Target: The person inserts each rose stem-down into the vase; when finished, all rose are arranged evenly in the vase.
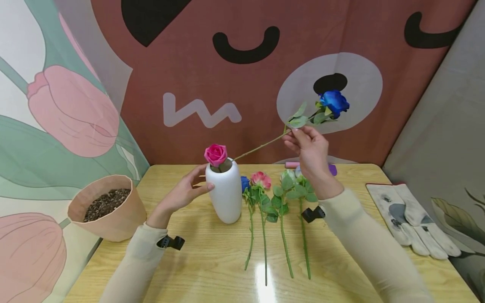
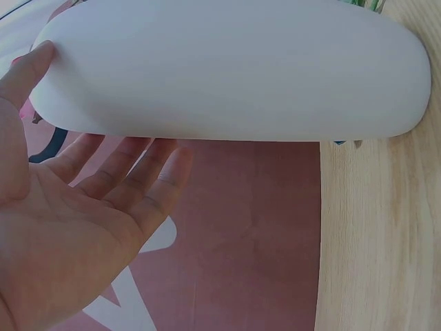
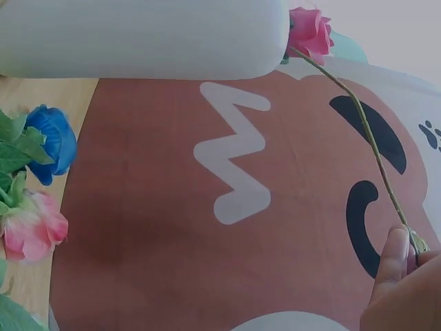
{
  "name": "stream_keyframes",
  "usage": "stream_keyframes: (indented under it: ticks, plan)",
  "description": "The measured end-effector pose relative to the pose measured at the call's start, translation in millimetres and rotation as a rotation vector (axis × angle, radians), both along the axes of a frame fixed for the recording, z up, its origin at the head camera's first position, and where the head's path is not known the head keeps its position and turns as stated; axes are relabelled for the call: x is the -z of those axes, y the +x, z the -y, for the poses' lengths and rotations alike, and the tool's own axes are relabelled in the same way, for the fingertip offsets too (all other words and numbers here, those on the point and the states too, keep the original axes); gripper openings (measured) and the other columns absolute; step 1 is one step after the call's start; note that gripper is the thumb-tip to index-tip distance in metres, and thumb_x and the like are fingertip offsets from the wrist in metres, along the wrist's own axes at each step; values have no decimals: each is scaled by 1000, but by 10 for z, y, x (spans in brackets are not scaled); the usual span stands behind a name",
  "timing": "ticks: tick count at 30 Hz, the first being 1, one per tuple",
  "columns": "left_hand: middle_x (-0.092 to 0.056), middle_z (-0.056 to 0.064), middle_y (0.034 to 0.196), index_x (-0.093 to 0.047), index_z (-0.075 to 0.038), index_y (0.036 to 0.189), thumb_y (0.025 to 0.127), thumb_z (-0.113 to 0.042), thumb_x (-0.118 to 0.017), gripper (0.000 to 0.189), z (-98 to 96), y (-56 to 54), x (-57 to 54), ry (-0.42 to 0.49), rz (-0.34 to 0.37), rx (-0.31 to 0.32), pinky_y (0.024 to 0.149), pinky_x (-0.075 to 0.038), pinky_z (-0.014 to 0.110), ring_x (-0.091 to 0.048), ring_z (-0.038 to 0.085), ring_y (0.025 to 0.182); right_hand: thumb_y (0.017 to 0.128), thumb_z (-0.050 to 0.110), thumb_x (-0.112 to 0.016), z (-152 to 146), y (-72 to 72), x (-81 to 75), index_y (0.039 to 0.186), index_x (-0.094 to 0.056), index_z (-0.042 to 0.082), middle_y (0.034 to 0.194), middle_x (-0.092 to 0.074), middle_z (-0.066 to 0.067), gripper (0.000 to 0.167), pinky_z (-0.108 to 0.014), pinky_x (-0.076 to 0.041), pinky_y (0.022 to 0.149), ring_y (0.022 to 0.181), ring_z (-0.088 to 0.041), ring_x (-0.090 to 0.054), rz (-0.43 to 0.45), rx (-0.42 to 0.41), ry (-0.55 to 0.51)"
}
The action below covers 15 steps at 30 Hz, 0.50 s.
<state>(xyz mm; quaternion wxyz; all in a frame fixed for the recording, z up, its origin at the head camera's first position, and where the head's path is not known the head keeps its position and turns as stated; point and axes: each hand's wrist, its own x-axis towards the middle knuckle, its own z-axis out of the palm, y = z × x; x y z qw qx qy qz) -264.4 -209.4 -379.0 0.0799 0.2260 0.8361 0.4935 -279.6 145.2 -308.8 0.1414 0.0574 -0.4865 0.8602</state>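
Note:
A white vase (image 1: pixel 224 193) stands upright on the table with a pink rose (image 1: pixel 215 155) in its mouth. My left hand (image 1: pixel 185 189) holds the vase near the top from the left, thumb (image 2: pixel 31 69) in front and fingers reaching behind. With thumb and fingertips, my right hand (image 1: pixel 311 151) pinches the stem of a blue rose (image 1: pixel 334 103), close below its leaves. That flower is raised to the upper right, its stem (image 3: pixel 375 148) slanting down so that the lower end meets the vase's rim.
Several more flowers lie on the table right of the vase, among them a pink-and-white rose (image 1: pixel 261 180) and another blue rose (image 3: pixel 52 143). A pot of soil (image 1: pixel 130 210) stands at the left edge. White work gloves (image 1: pixel 411 219) lie at the right. Printed cloth hangs behind.

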Motion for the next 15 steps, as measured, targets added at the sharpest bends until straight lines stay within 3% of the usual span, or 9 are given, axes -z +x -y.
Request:
stream_keyframes:
  ticks: [7, 15]
  plan:
    - [-42, 6, 152, -35, -30, 153, 96, -35, -67, 65, -2, -7, 4, 4, -7, 7, 106, -48, 58, -45, 39, 141, 97, 9, -63, 101, -23, 26, 103, -63, 3, 86, -73, -3, 8, -25, -62, 75, 78, -14, -75, -9, 41, 97]
    - [-42, 6, 153, -34, -31, 153, 96, -36, -67, 66, -3, -14, 6, 4, -5, 6, 105, -49, 57, -45, 38, 140, 97, 10, -65, 253, -43, 61, 103, -64, 4, 88, -74, -3, 9, -24, -62, 75, 79, -14, -75, -3, 20, 157]
